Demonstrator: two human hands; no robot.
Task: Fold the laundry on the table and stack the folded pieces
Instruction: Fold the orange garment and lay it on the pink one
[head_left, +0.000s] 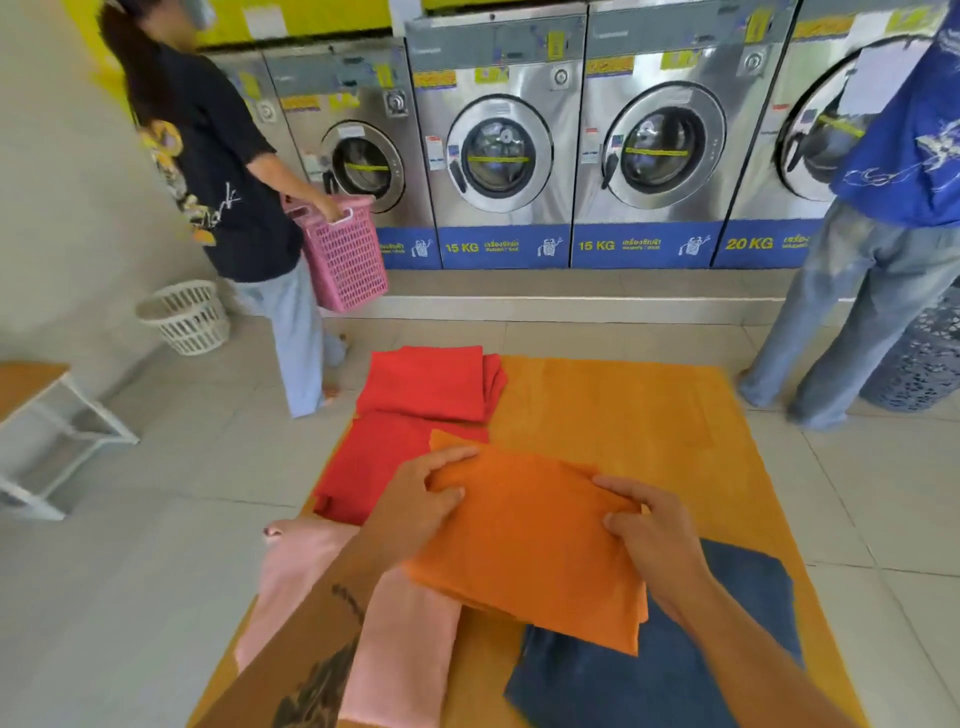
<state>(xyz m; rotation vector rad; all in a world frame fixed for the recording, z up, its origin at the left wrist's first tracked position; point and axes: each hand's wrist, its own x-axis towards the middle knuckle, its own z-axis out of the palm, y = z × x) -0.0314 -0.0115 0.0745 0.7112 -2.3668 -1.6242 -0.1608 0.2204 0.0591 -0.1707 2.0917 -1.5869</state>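
A folded orange cloth (530, 540) lies in the middle of the yellow-covered table (649, 415). My left hand (415, 499) grips its far left edge and my right hand (649, 530) pinches its right edge. Under it to the right lies a dark blue cloth (675, 675). A pink cloth (400, 654) lies at the near left, partly under my left forearm. A red cloth (363, 467) lies spread at the left. Beyond it rests a folded red piece (431, 382).
A row of steel washing machines (498, 145) lines the back wall. One person carries a pink basket (343, 254) at the left; another stands at the right (883, 260). A white basket (184, 317) and a bench (47, 431) stand on the tiled floor.
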